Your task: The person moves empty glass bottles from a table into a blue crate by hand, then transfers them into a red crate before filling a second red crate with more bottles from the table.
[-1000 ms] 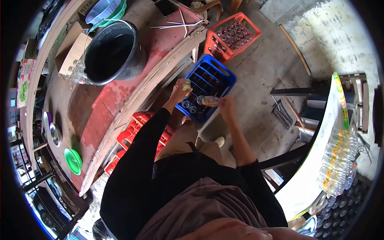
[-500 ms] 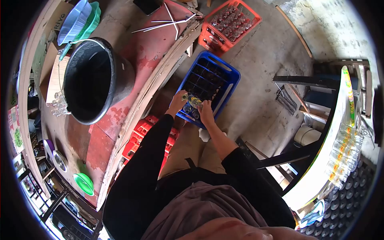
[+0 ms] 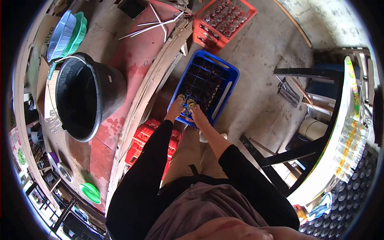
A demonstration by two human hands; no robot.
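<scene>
A blue crate (image 3: 227, 68) with a grid of compartments stands on the floor in front of my legs. My left hand (image 3: 175, 109) is closed around a glass bottle (image 3: 182, 98) with yellow on it, over the crate's near left part. Just beside it, my right hand (image 3: 197, 115) grips a second glass bottle (image 3: 191, 104), also marked with yellow. Between my hands some more clear glass (image 3: 187, 112) shows low in the near compartments. The lower ends of the held bottles are hard to make out. Most of the farther compartments look dark inside.
Beyond the blue crate is a red crate (image 3: 200, 34) full of glass bottles. Other red crates (image 3: 141, 134) sit under the edge of the red-topped table (image 3: 105, 160) at left. On that table stands a large black bucket (image 3: 116, 86). A dark frame (image 3: 288, 158) rises at right.
Both bottles were close together over the crate's near end; now my hands are lower and the bottles stand slightly apart. The view has shifted a little.
</scene>
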